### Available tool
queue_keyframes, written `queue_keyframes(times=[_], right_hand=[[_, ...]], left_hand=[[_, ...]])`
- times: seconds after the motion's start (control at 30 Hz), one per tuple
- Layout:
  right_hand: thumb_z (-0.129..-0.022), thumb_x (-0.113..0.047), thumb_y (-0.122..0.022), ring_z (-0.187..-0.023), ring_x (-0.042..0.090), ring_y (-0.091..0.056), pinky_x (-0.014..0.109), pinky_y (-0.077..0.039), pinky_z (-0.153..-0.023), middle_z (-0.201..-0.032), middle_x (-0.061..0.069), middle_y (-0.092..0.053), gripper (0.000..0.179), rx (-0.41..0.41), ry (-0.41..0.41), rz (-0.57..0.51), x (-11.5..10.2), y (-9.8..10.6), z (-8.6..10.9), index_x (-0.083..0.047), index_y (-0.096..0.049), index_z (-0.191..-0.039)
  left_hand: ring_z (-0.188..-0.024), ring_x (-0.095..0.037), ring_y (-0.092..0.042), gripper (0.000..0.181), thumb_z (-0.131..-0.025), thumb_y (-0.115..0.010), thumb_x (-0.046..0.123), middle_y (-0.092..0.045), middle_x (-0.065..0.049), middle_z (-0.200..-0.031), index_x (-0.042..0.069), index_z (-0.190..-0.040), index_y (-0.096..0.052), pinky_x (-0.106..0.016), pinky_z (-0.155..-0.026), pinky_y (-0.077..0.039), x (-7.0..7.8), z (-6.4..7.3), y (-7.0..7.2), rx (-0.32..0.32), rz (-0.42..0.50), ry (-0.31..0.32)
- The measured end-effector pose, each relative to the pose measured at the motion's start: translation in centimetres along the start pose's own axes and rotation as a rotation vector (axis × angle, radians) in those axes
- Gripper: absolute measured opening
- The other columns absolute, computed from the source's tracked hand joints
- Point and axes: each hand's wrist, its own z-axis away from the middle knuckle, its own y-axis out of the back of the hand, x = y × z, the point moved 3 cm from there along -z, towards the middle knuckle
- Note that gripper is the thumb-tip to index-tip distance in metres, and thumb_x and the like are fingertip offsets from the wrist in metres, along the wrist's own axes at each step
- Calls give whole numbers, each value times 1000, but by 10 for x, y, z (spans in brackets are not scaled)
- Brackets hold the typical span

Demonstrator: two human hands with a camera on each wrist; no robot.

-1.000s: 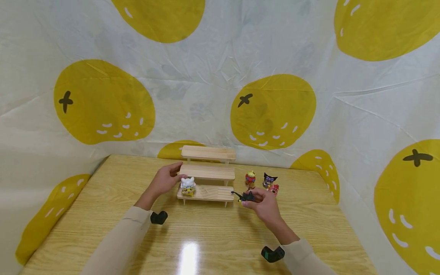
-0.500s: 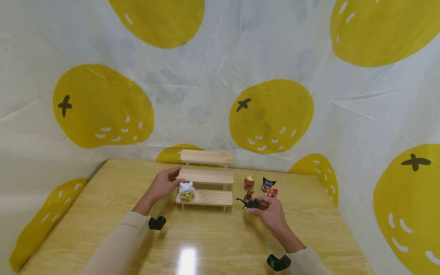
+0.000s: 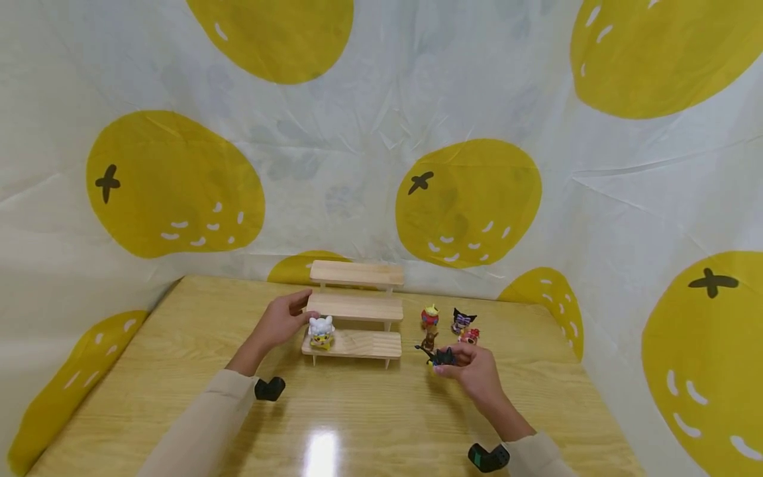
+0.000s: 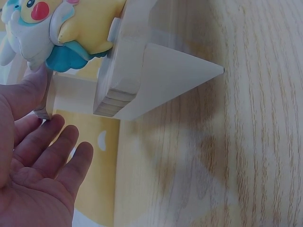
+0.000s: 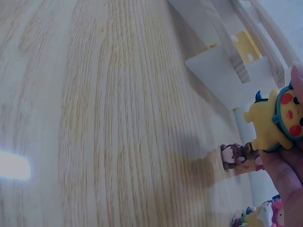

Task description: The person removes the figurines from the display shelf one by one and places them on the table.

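A three-tier wooden display stand (image 3: 354,307) stands on the table, its middle board held at the left end by my left hand (image 3: 283,320). The thumb lies along the front edge and the fingers at the back. On the lowest board's left end sits a yellow figurine with a white, fluffy hood (image 3: 321,333); in the left wrist view, the hooded figurine (image 4: 80,28) shows beside my thumb. My right hand (image 3: 479,375) pinches a yellow figurine in a dark, horned hood (image 5: 270,118), red-cheeked, to the right of the stand. Its thin dark tail points left.
Right of the stand, a red-and-blue figurine (image 3: 430,317) and a brown figurine (image 3: 430,338) stand close together. Beside them are a black-eared purple figurine (image 3: 462,322) and a red-and-pink figurine (image 3: 469,336). A patterned curtain (image 3: 334,199) hangs behind the table (image 3: 369,424).
My right hand has moved right and slightly nearer me with the dark-hooded figurine, uncovering the brown figurine. The left hand stays at the stand. The whole head view has shifted slightly.
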Motion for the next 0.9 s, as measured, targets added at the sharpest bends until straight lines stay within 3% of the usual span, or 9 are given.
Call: queue_keyframes(times=[0.9], right_hand=[[-73,7,-90,-86,7,-76,20,-62,-73,-108,21,-80,38,-10,-19,15,16,23,-6,9,-76,-109]], left_hand=[[-143,-42,-52,71,-101,-70,27,-45,-25,-161,1,-160,-40,-53,-114,-49,1,1,0,0,-1,-9]])
